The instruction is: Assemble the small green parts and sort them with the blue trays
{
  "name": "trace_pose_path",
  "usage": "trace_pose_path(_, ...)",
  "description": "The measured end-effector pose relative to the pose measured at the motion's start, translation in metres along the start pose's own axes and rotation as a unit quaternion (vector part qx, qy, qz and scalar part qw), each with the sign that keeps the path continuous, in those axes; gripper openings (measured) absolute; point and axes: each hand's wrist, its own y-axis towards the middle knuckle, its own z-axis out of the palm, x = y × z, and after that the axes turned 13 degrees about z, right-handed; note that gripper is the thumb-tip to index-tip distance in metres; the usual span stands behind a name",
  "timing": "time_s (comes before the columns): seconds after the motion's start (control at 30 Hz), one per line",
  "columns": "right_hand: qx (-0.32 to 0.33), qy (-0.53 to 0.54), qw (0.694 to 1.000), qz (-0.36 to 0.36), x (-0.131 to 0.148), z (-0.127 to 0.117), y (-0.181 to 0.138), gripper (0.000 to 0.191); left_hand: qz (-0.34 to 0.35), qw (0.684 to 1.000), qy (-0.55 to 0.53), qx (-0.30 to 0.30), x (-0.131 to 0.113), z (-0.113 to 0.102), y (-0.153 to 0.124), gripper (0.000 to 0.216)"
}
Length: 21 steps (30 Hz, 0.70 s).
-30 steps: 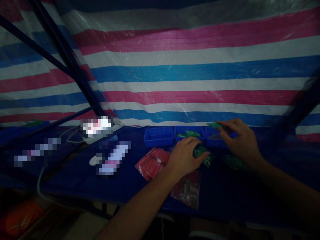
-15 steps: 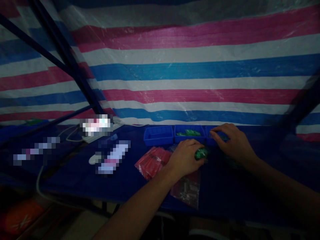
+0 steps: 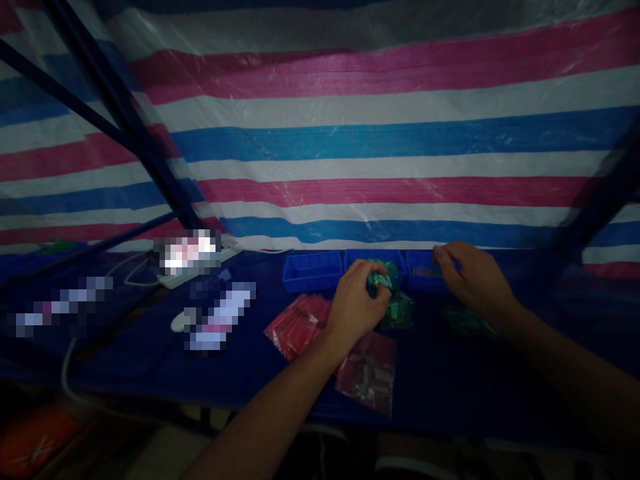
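Note:
My left hand (image 3: 356, 299) is closed on a crinkled green packet (image 3: 381, 279), just in front of the middle blue bin (image 3: 353, 259). Below its fingers lies another green packet (image 3: 400, 311). My right hand (image 3: 477, 279) is at the right blue bin (image 3: 419, 279), thumb and fingertips pressed together; what they hold, if anything, cannot be made out. Under this hand, dark green packets (image 3: 465, 321) lie on the table. A fan of red packets (image 3: 299, 325) and a clear pinkish bag with metal-looking pieces (image 3: 369, 375) sit by my left forearm.
The left blue bin (image 3: 313, 273) stands at the back of the blue table (image 3: 150, 353). Further left are a white power strip (image 3: 173, 279), cables and a white round object (image 3: 185, 320). A striped tarp (image 3: 390, 140) hangs behind, with dark blue frame bars (image 3: 150, 160).
My left hand has moved back toward the middle bin with a green packet, uncovering another one below. My right hand has moved slightly right, and its thumb and fingers have come together.

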Motion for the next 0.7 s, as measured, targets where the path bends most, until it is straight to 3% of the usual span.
trace_pose_path(0.1,0.071,-0.054,0.996,-0.005,-0.010,0.007,0.002,0.051,0.024,0.996,-0.009,0.083,0.001,0.005,-0.003,0.020)
trace_pose_path(0.23,0.151,-0.050,0.987,0.034,-0.019,0.013,-0.001,0.056,0.077,0.979,0.010,0.186,0.004,0.014,-0.011,0.021)
trace_pose_path(0.47,0.179,-0.012,0.979,0.097,-0.023,0.011,0.008,0.058,0.080,0.973,0.033,0.213,0.008,0.015,-0.014,0.025)
trace_pose_path(0.7,0.233,0.050,0.960,0.144,-0.037,-0.012,0.034,0.072,0.075,0.971,0.039,0.223,0.007,0.014,-0.011,0.024)
